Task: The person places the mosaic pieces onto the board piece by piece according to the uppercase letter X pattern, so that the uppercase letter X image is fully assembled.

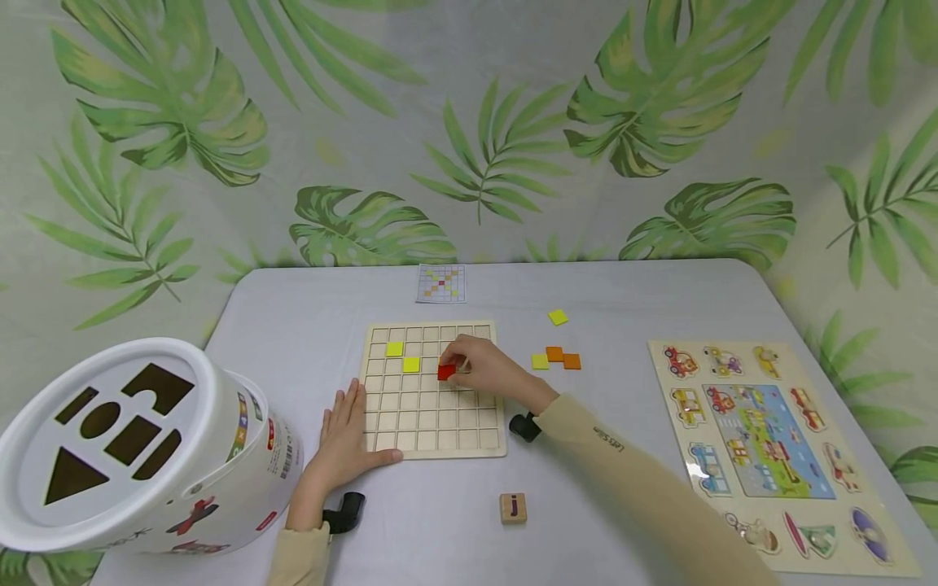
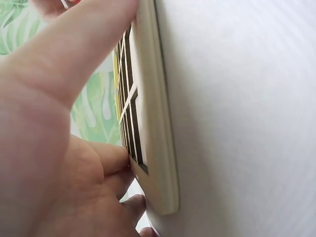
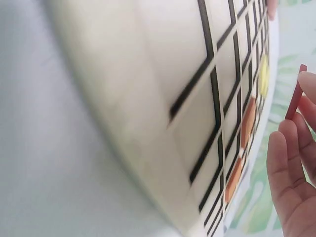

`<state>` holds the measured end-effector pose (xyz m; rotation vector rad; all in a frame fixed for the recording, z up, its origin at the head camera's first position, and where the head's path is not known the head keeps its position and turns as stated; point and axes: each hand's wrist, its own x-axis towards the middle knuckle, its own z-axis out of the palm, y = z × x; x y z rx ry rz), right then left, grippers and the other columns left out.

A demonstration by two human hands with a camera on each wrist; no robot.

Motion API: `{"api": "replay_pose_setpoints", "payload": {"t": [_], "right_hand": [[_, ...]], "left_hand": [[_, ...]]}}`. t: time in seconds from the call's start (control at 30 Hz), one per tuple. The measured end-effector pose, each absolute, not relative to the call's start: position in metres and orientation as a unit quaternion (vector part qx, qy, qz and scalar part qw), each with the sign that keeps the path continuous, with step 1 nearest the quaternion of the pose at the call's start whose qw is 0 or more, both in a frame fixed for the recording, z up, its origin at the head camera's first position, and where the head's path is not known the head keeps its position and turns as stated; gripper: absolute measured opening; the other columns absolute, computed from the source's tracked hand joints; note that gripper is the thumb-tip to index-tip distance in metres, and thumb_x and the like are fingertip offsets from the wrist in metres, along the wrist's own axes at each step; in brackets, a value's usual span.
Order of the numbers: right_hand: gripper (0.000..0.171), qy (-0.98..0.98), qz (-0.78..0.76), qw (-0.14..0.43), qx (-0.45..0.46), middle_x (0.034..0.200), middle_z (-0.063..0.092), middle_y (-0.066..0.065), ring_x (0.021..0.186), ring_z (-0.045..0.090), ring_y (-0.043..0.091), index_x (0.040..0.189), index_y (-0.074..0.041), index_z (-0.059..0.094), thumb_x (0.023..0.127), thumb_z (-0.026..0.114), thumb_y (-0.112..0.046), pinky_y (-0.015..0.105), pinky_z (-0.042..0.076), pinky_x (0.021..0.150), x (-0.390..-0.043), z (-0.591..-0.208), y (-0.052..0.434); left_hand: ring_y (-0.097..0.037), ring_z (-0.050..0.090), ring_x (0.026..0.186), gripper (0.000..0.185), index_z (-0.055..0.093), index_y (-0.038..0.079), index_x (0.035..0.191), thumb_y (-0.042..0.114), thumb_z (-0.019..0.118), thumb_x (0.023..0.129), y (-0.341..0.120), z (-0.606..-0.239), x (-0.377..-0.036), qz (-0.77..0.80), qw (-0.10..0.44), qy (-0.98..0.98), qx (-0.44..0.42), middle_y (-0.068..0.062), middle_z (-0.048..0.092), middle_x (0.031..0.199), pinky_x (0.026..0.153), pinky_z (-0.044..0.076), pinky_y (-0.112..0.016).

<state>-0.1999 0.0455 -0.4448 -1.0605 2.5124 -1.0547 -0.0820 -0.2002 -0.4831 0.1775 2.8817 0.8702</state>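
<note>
My right hand (image 1: pixel 479 366) pinches a thin red square tile (image 3: pixel 296 94) between thumb and fingers, over the middle of the wooden grid board (image 1: pixel 432 439). In the right wrist view the tile is tilted on edge, apart from the board. My left hand (image 1: pixel 344 435) rests at the board's left side, fingers stretched along the edge and thumb at the front edge. Yellow tiles (image 1: pixel 395 348) sit in two squares at the upper left. Two orange tiles (image 3: pixel 248 123) lie on the grid in the right wrist view; my right hand hides them from the head view.
Loose yellow (image 1: pixel 558 317) and orange tiles (image 1: pixel 572 361) lie right of the board. Behind it is a printed pattern card (image 1: pixel 441 284). A white bucket (image 1: pixel 242 488) stands left, a vehicle puzzle (image 1: pixel 777 456) lies right, and a wooden letter block (image 1: pixel 513 509) sits in front.
</note>
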Motion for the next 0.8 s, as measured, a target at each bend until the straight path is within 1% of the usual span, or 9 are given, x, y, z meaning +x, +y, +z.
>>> {"api": "replay_pose_setpoints", "payload": {"t": [0.2,0.4,0.6,0.8], "right_hand": [[0.017,0.866,-0.321,0.117,-0.365,0.087,0.055,-0.004,0.076,0.049,0.009,0.095,-0.011,0.064,0.078,0.068,-0.01,0.02,0.043,0.067,-0.201,-0.453,0.022],[0.017,0.874,-0.29,0.129,-0.368,0.088,0.054,-0.002,0.075,0.047,0.011,0.095,-0.01,0.064,0.079,0.068,-0.01,0.02,0.042,0.066,-0.201,-0.455,0.012],[0.017,0.878,-0.27,0.13,-0.372,0.087,0.053,0.0,0.074,0.046,0.012,0.095,-0.009,0.063,0.078,0.067,-0.006,0.02,0.041,0.066,-0.201,-0.456,0.007],[0.016,0.871,-0.308,0.143,-0.355,0.087,0.055,-0.001,0.076,0.049,0.011,0.095,-0.008,0.063,0.08,0.066,-0.008,0.019,0.043,0.067,-0.203,-0.454,0.018]], "left_hand": [[-0.041,-0.005,0.132,0.122,0.007,-0.008,0.14,0.055,0.074,0.061,-0.201,-0.484,-0.082,0.283,0.066,0.955,0.058,-0.022,0.0,0.148,0.102,-0.002,-0.056],[-0.041,-0.004,0.132,0.121,0.007,-0.008,0.14,0.054,0.074,0.061,-0.201,-0.484,-0.082,0.279,0.063,0.956,0.059,-0.022,0.002,0.147,0.102,-0.001,-0.057],[-0.041,-0.004,0.132,0.121,0.008,-0.009,0.14,0.053,0.075,0.062,-0.2,-0.483,-0.082,0.279,0.063,0.956,0.058,-0.022,0.002,0.147,0.102,0.0,-0.057],[-0.041,-0.004,0.132,0.12,0.008,-0.009,0.14,0.052,0.075,0.062,-0.199,-0.482,-0.082,0.281,0.062,0.956,0.057,-0.022,0.002,0.147,0.102,0.0,-0.056]]}}
